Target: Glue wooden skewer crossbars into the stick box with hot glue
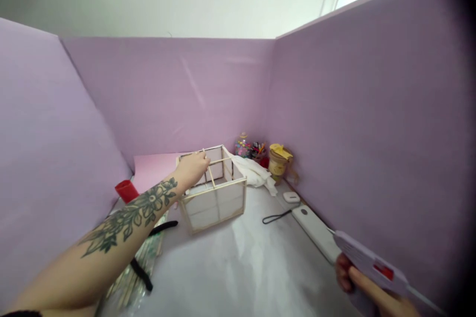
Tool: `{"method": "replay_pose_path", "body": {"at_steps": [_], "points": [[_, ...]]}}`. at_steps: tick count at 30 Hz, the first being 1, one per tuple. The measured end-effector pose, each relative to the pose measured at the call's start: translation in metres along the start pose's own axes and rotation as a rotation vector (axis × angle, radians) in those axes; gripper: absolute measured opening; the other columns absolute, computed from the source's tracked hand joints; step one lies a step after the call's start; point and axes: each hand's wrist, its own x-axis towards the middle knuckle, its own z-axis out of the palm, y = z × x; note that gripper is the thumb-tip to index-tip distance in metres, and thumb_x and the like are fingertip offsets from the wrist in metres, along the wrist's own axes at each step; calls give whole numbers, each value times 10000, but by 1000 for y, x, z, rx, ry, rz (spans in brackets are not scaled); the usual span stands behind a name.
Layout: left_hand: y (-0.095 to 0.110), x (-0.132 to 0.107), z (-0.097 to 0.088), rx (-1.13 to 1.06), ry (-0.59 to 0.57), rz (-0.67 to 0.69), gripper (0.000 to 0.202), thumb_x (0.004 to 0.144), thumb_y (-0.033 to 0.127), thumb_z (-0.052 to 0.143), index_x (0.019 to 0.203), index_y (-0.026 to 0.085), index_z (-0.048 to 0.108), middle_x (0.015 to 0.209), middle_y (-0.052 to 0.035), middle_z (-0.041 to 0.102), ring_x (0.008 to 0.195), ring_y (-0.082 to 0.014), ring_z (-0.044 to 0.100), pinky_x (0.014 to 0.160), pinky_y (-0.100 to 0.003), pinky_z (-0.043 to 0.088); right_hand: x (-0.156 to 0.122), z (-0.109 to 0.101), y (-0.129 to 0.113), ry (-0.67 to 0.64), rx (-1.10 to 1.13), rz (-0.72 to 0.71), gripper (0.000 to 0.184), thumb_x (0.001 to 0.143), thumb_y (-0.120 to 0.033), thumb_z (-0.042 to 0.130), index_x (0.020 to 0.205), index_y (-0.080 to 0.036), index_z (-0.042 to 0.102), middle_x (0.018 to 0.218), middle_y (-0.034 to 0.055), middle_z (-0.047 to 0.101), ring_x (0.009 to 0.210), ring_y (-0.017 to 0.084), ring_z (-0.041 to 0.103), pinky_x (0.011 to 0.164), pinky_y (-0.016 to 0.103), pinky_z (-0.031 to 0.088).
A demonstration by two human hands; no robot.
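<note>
My left hand (194, 168) reaches over the top of a box-shaped frame (213, 208) of thin wooden sticks with white translucent sides. Its fingers are closed at the crossed sticks on the open top; the fingertips are partly hidden. At the lower right, my right hand (366, 285) is wrapped round a pale purple glue gun (366, 255) with a red part in its side. The gun's nozzle points left, well apart from the frame, and a cord trails from its rear.
Bundled sticks in clear wrap (128, 285) and black fuzzy strips (141, 275) lie left, near a red roll (126, 190). White cloth (255, 173), a candy jar (243, 146) and a yellow-topped container (278, 161) stand behind. A white strapped device (316, 233) lies right. Purple panels (186, 94) enclose the table.
</note>
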Motion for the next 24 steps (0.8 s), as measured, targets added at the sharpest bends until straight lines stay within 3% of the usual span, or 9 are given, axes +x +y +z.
{"method": "replay_pose_path", "body": {"at_steps": [8,12,18,24], "points": [[1,10,-1,113,-50,123,240,845,28,424,855,56,662,835,-182,653,817,-258,659,699,-353,499,-7,-3,-28,69,71,-29,250,672,-387,792,786,-185,697,654,29,625,539,157,548,489,283,452],[8,5,-7,138,-44,166,257,833,14,404,847,51,658,819,-184,654,796,-272,659,680,-357,492,-14,-18,-37,89,46,-69,246,683,-388,788,806,-192,702,643,17,624,551,152,551,515,276,443],[35,-17,-33,217,-10,242,262,826,1,398,833,64,653,811,-166,648,786,-289,657,668,-362,484,-32,-45,-73,207,6,-140,280,621,-420,821,775,-219,702,620,1,625,546,153,548,520,276,439],[73,-49,-61,191,-8,215,253,824,7,401,793,79,641,821,-160,651,759,-273,653,635,-338,472,-55,-47,-102,177,-11,-250,274,604,-427,826,765,-243,702,628,-6,616,553,158,541,527,289,434]]}}
